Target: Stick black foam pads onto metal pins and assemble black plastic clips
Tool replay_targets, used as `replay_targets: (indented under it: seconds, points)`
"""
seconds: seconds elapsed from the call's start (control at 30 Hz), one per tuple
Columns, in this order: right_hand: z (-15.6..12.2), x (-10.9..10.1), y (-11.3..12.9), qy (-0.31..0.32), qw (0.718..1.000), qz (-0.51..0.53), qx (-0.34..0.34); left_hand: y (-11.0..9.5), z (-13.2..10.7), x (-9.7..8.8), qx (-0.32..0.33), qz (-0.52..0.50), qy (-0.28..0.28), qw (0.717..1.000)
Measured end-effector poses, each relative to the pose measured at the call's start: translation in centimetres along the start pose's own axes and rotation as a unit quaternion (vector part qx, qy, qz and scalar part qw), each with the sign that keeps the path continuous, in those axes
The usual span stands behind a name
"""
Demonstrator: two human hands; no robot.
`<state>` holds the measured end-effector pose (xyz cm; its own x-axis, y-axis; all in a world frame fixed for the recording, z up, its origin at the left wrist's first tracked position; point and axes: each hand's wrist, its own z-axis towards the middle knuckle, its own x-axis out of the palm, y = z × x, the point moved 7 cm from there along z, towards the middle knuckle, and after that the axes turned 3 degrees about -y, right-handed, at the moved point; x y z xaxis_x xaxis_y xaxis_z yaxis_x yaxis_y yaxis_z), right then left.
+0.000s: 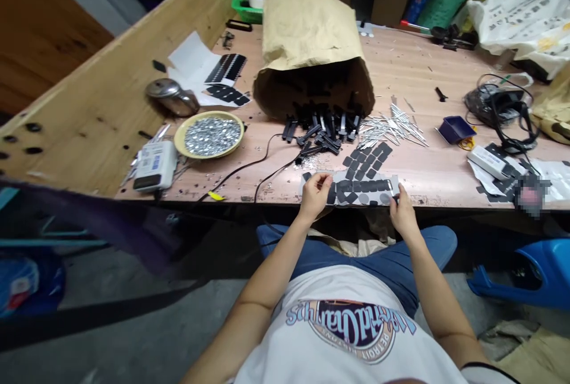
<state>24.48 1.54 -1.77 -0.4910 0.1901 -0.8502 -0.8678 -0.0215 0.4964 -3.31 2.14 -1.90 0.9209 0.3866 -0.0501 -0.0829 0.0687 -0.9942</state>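
1. Table (445,75) of wood; the sheet of black pads (360,191) lies at its near edge.
2. Sack (312,34) of brown paper on its side, spilling black clips (323,129).
3. Shirt print (351,324), upside down here, seems to read "World Champs"; other labels are too small to read.
4. Left hand (315,194) pinches the sheet's left end, and right hand (403,213) grips its right corner.
5. Likely step: peeling a pad. This calls for one hand steadying the sheet and a fingertip lifting a pad's edge.

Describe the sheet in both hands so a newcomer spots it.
From the big brown paper sack on the wooden table, come straight to the near edge. There the left hand and right hand hold a pale sheet; its dark pieces sit in rows, unlike the loose pads behind.
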Motion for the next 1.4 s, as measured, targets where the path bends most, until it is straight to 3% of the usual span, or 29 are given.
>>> replay_targets:
  seconds: [0.1,0.17,0.43,0.57,0.67,0.77,0.9,1.0,1.13,1.23,1.4]
  points:
    - [0.4,0.1,0.1,-0.013,0.999,-0.009,-0.03,-0.4,0.7,-1.3,0.024,0.02,-0.027,0.999]
    - [0.7,0.2,0.3,-0.009,0.999,-0.01,-0.046,-0.6,1.4,-3.1,0.036,0.039,-0.066,0.996]
    - [1.0,0.7,1.0,0.044,0.989,-0.137,0.026,-0.1,2.5,-13.4,0.036,0.098,-0.28,0.954]
    - [0.7,2.0,3.1,0.091,0.991,-0.091,-0.044,0.2,2.6,-15.8,0.04,0.117,-0.326,0.937]
    - [1.4,1.4,2.7,0.06,0.994,-0.071,-0.049,0.6,2.8,-17.4,0.044,0.135,-0.356,0.924]
    - [2.5,0.1,0.7,0.009,0.995,-0.1,-0.004,1.4,2.8,-20.8,0.04,0.165,-0.441,0.881]
    - [3.1,0.2,-0.6,0.027,0.994,-0.108,0.01,3.0,2.9,-26.8,0.03,0.206,-0.562,0.8]
    - [3.2,0.5,-0.7,0.035,0.993,-0.109,0.01,4.4,4.5,-30.5,0.011,0.223,-0.558,0.799]
    - [3.5,0.4,-0.7,0.034,0.993,-0.113,0.003,6.0,7.0,-33.1,-0.025,0.213,-0.491,0.845]
    - [3.8,0.2,-0.8,0.034,0.992,-0.12,-0.009,6.2,7.3,-33.3,-0.027,0.202,-0.471,0.858]
    - [4.1,0.0,-0.7,0.039,0.991,-0.123,-0.035,5.1,5.8,-32.0,0.032,0.212,-0.475,0.853]
